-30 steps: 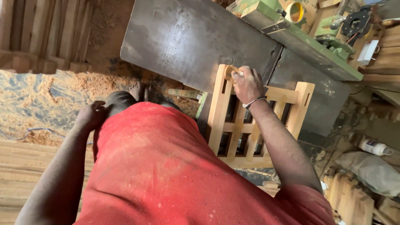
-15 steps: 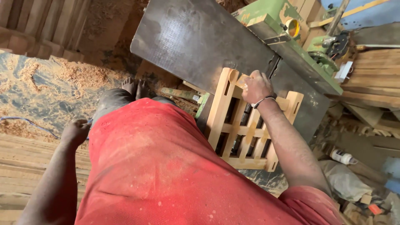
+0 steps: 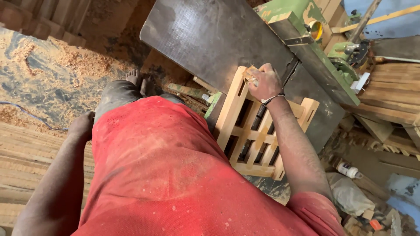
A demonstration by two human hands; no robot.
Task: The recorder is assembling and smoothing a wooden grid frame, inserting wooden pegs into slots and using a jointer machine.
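Your right hand grips the top rail of the slatted wooden frame leaning against the grey machine table; your left hand hangs loosely curled; a small white bottle lies lower right

wooden frame against machine table, bottle right

Pretty rough workshop floor – bare dirt on the left with sawdust and shavings heaped all over. A big dark steel machine table fills the far middle, its green body running off right. Stacked timber sits far right – planks lie near left.
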